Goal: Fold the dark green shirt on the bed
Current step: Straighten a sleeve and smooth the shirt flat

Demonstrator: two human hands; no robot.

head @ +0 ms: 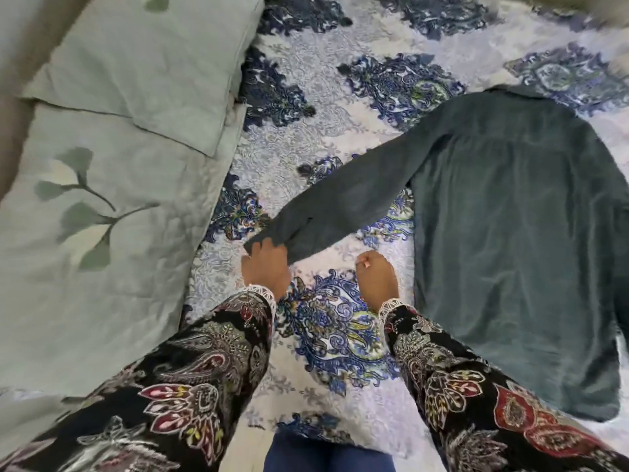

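The dark green shirt (510,233) lies back-up on the patterned bedspread (340,335), collar at the far end, body at the right. One long sleeve (357,192) stretches out to the left. My left hand (265,267) grips the cuff end of that sleeve. My right hand (376,277) hovers just to the left of the shirt's body, fingers curled, holding nothing, apart from the cloth. The shirt's right side runs out of view.
A pale green quilt with a leaf print (85,250) and a matching pillow (143,63) fill the left side of the bed. My patterned sleeves cover the near part of the bedspread.
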